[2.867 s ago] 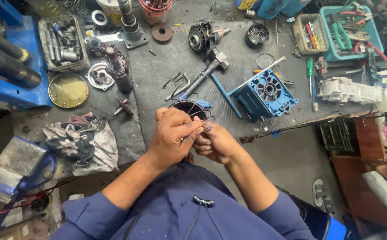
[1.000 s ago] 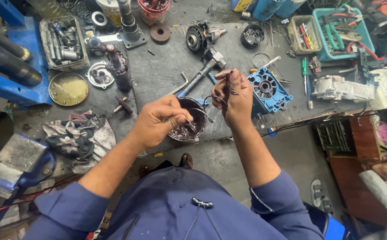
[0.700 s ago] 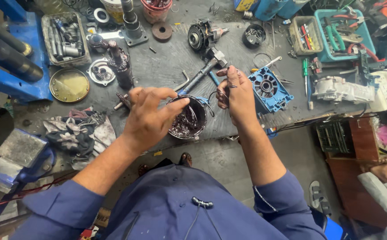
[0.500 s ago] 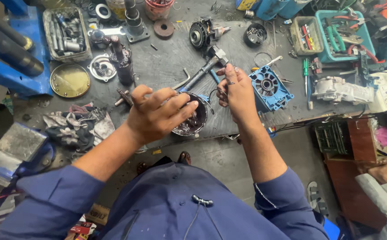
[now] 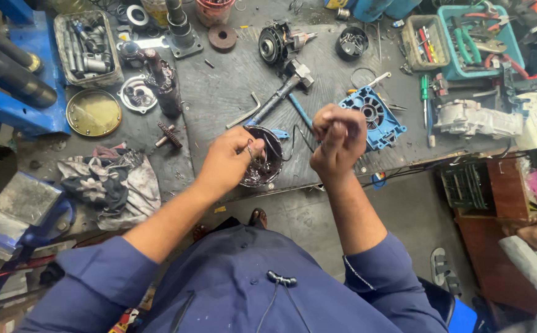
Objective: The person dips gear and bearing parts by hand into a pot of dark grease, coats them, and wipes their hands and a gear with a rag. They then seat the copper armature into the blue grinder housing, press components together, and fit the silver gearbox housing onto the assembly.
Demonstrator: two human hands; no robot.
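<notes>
Since half a second ago the left hand (image 5: 230, 161) has slid off the top of the stator (image 5: 262, 157) to its left rim; right hand (image 5: 337, 137) barely shifted.

Left fingers pinch the rim and a thin wire loop there, closed on the stator. It sits at the near edge of the bench (image 5: 231, 92), tilted toward the person. Right hand is up just right of it, fingertips bunched; looks like a fine wire lead, but can't tell what it grips, if anything.

Risks, my read: the stator is at the bench edge, so a slip of the left pinch drops it. A hard pull on the lead could snap it or nick the winding.

Containers: blue housing (image 5: 374, 116) just right of the right hand; teal tray (image 5: 479, 37) of pliers far right; grey tray (image 5: 87, 48) of sockets far left; round brass lid (image 5: 93, 113) below it. No labels readable.
</notes>
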